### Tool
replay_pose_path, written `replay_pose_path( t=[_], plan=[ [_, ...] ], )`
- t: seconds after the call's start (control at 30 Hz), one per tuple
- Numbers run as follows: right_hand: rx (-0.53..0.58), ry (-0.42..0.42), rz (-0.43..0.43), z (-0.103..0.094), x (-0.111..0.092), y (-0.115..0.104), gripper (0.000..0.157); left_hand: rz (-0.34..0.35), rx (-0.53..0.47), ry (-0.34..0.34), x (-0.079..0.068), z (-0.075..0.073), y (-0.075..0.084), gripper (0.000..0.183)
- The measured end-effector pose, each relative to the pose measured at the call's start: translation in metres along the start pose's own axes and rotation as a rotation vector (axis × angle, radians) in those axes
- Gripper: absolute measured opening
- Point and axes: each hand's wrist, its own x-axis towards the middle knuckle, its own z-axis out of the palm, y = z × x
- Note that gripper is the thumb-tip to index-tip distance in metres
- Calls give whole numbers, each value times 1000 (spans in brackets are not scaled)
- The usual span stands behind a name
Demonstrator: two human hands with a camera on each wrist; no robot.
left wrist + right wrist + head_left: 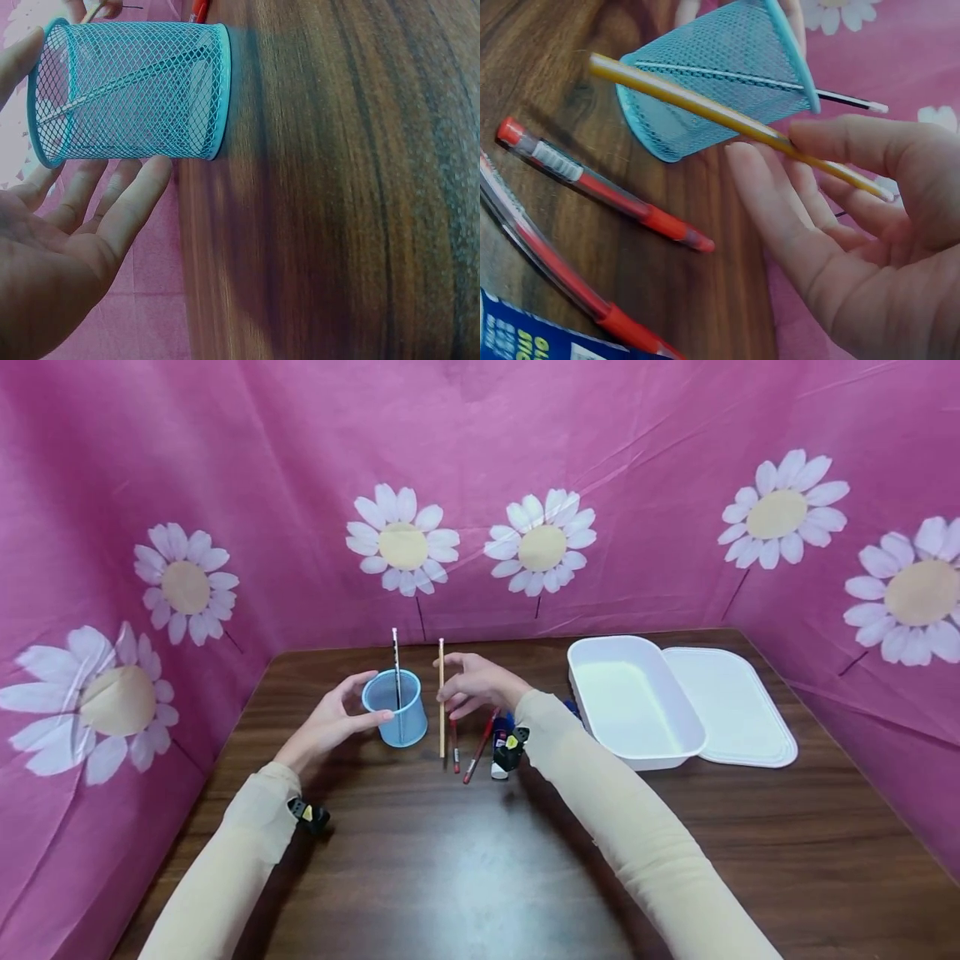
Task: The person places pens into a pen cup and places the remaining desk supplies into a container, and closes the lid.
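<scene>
A light-blue mesh pencil cup [406,727] stands upright on the table, a black-and-white pencil [396,652] leaning inside it. My left hand [330,720] holds the cup from the left, thumb at the rim and fingers along the far side. Just right of the cup, my right hand [480,683] pinches a yellow pencil [690,101] between thumb and fingers near its white-tipped end. The pencil is upright in the head view, its other end pointing down. Below that hand lie two red pens, one nearer the cup [600,176] and one farther off [551,262].
Beside the pens lies a dark-blue glue stick [517,330], partly hidden by the right wrist in the head view. A white plastic box [660,763] sits to the right, its white lid [750,714] next to it. Pink flowered cloth [472,435] hangs behind the wooden table [360,877].
</scene>
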Motion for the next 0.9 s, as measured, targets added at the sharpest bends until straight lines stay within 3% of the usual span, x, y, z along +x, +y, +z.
replay_pose_path(
  t=[0.07, 0.37, 0.6, 0.9],
  plan=[
    [-35, -43, -5, 3, -1, -3, 59, 1, 5, 10, 1, -3, -11, 84],
    [-135, -127, -29, 9, -12, -25, 26, 17, 11, 24, 0, -5, -16, 87],
    [-223, -177, -92, 11, -24, -41, 23, 17, -14, 15, 4, -4, -15, 87],
    [-149, -169, -132, 9, -26, -47, 34, 14, -11, -1, 7, -3, -16, 85]
  ],
)
